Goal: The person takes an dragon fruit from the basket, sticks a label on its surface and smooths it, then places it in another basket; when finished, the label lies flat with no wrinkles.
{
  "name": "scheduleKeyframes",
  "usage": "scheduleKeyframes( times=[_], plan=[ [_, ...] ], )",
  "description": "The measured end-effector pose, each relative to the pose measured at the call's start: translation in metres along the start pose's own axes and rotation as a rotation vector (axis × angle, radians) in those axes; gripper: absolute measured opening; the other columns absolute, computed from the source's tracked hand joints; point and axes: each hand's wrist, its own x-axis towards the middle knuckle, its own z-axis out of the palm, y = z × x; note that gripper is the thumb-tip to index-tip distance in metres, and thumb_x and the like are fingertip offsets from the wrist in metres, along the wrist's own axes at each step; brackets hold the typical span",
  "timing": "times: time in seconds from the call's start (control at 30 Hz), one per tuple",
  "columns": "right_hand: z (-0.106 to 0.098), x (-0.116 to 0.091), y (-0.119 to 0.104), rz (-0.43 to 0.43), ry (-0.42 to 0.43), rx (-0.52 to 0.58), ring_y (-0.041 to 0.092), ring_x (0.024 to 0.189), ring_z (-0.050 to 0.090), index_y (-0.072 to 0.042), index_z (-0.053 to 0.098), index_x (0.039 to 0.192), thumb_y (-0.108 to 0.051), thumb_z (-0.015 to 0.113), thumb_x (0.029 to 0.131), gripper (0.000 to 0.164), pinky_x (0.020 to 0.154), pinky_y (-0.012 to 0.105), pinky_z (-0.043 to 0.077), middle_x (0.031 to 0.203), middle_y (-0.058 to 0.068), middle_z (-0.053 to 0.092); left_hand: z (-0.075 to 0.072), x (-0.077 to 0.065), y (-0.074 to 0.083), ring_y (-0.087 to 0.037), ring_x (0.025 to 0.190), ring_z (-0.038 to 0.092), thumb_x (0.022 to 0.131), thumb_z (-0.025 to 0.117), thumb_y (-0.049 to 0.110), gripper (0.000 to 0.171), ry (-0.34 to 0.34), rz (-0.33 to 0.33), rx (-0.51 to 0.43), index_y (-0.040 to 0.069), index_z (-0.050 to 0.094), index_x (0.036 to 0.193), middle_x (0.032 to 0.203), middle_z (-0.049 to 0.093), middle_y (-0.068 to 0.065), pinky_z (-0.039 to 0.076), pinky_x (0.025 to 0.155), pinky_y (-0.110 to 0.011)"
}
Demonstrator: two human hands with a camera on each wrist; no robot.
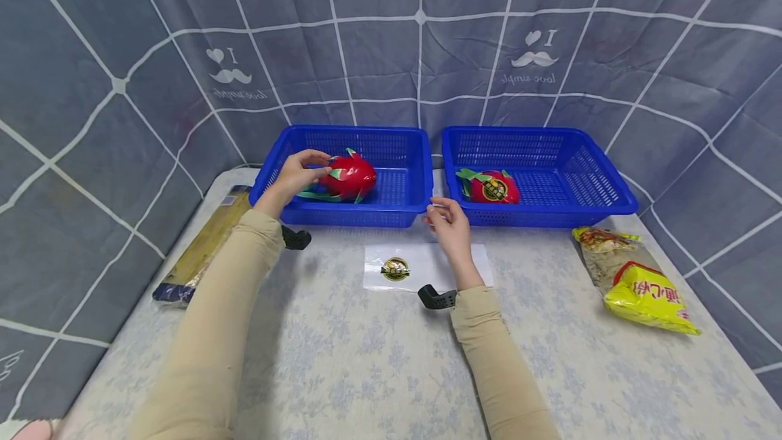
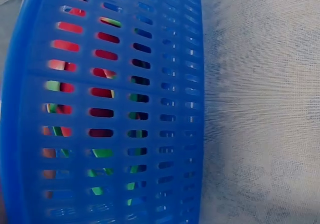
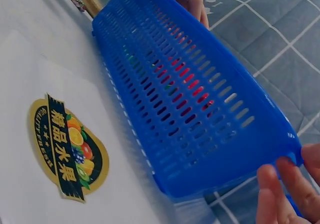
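Observation:
In the head view, a glossy red toy dragon fruit (image 1: 353, 178) with green leaf tips lies in the left blue basket (image 1: 400, 208). Over the basket's left part, my left hand (image 1: 297, 172) reaches in, thumb and fingers apart and loosely bent, tips right at the fruit's left end. The left wrist view shows the fruit only in pieces through the slotted basket wall (image 2: 150, 91). At the same basket's front right corner, my right hand (image 1: 449, 221) pinches the rim; its fingers (image 3: 292, 184) wrap that corner in the right wrist view.
A second blue basket (image 1: 601, 207) to the right holds another red dragon fruit (image 1: 496, 189) with a black-and-gold label. A white sheet (image 1: 427, 266) with a fruit sticker lies in front. A long plastic-wrapped pack (image 1: 204, 243) lies left, a yellow food bag (image 1: 641, 290) right. Curtains border the table.

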Motion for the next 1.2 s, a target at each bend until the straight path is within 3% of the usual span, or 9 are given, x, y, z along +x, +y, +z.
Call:
scheduleKeyframes(
  times=[0.07,0.2,0.3,0.47,0.67,0.97,1.2],
  plan=[
    [0.0007,-0.0002,0.0009,-0.001,-0.010,0.007,0.033,0.087,0.065,0.001,0.058,0.117,-0.010,0.056,0.094,0.026,0.078,0.041,0.053,0.104,0.024,0.065,0.0005,0.0009,-0.0022,-0.030,0.112,0.050,0.092,0.060,0.010,0.037,-0.008,-0.010,0.009,-0.001,0.051,0.127,0.129,0.051,-0.019,0.044,0.092,-0.045],
    [0.0014,0.0005,0.0020,0.003,-0.025,0.019,0.038,0.091,0.064,0.000,0.058,0.118,-0.011,0.055,0.095,0.026,0.073,0.032,0.053,0.105,0.025,0.065,0.0015,0.0036,-0.0050,-0.032,0.113,0.050,0.092,0.060,0.008,0.036,-0.020,-0.018,0.021,0.000,0.052,0.127,0.129,0.051,-0.020,0.046,0.091,-0.042],
    [0.0018,0.0014,0.0024,0.012,-0.027,0.022,0.034,0.088,0.065,-0.001,0.058,0.117,-0.011,0.055,0.095,0.025,0.069,0.025,0.053,0.104,0.024,0.065,0.0025,0.0061,-0.0069,-0.033,0.115,0.050,0.091,0.060,0.006,0.036,-0.026,-0.026,0.027,0.000,0.052,0.126,0.130,0.050,-0.020,0.045,0.092,-0.044],
    [0.0012,0.0014,0.0026,0.030,-0.037,0.026,0.018,0.080,0.066,-0.002,0.058,0.118,-0.012,0.054,0.095,0.025,0.070,0.026,0.053,0.105,0.022,0.065,0.0045,0.0089,-0.0099,-0.034,0.116,0.049,0.091,0.060,0.006,0.036,-0.047,-0.047,0.048,0.000,0.052,0.126,0.132,0.049,-0.020,0.045,0.093,-0.044],
    [0.0013,0.0015,0.0023,0.041,-0.050,0.054,0.020,0.081,0.067,-0.002,0.056,0.119,-0.012,0.054,0.095,0.026,0.067,0.022,0.052,0.106,0.023,0.065,0.0060,0.0082,-0.0095,-0.036,0.119,0.046,0.091,0.059,0.003,0.037,-0.071,-0.054,0.065,-0.002,0.051,0.127,0.135,0.046,-0.022,0.044,0.095,-0.046],
    [0.0003,0.0022,0.0041,0.059,-0.065,0.089,0.008,0.070,0.064,-0.002,0.055,0.119,-0.012,0.053,0.096,0.025,0.065,0.022,0.052,0.104,0.024,0.064,0.0074,0.0082,-0.0057,-0.035,0.110,0.051,0.088,0.057,-0.006,0.034,-0.056,-0.055,0.107,-0.004,0.053,0.122,0.132,0.047,-0.023,0.046,0.091,-0.044],
    [0.0000,0.0017,0.0055,0.031,-0.071,0.105,0.012,0.073,0.066,-0.003,0.056,0.117,-0.014,0.054,0.095,0.024,0.066,0.024,0.053,0.100,0.021,0.065,0.0100,0.0105,-0.0077,-0.035,0.119,0.044,0.082,0.062,-0.005,0.033,-0.009,-0.002,0.241,-0.002,0.058,0.114,0.124,0.053,-0.023,0.043,0.092,-0.045]
  ],
)
